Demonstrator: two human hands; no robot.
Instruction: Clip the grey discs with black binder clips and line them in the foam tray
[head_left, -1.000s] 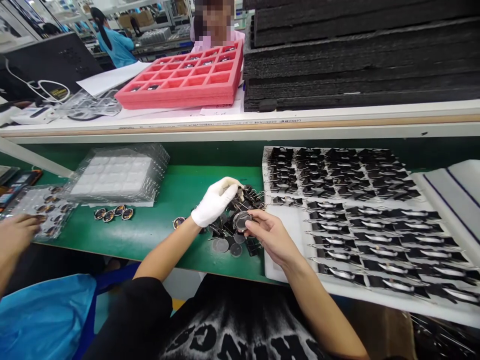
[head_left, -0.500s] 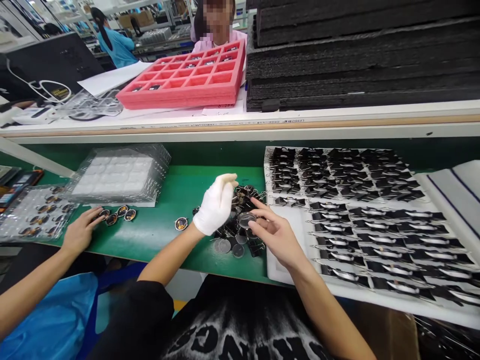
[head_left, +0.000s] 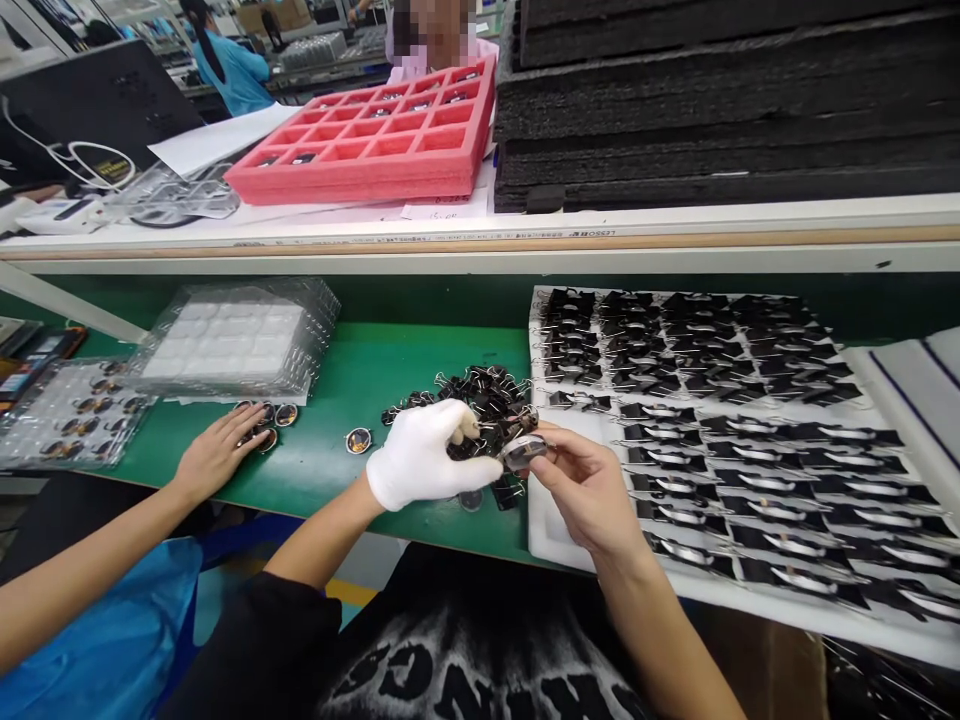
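My right hand (head_left: 589,480) is bare and pinches a round, glass-faced watch case (head_left: 525,453) between thumb and fingers, tilted over the pile. My left hand (head_left: 427,455) wears a white glove; its fingers are bent and apart from the thumb, with nothing visible between them. The gloved thumb tip reaches the near edge of the case; whether it touches cannot be made out. Behind both hands lies a heap of black binder clips (head_left: 487,390), partly hidden by the glove. A clear round disc (head_left: 470,500) lies below the glove. One watch case with an orange-and-black face (head_left: 358,440) lies left of it.
At right, a white foam tray (head_left: 551,515) carries rows of clipped watch cases (head_left: 682,430). A co-worker's hand (head_left: 221,450) rests over several small cases at left. Clear plastic trays (head_left: 240,340) stand behind it. A shelf edge (head_left: 420,262) crosses above, bearing a pink foam tray (head_left: 352,185).
My gloved hand has come down from above the clips toward the watch case. My right hand has moved slightly right with the case. The co-worker's hand has shifted right over the small cases.
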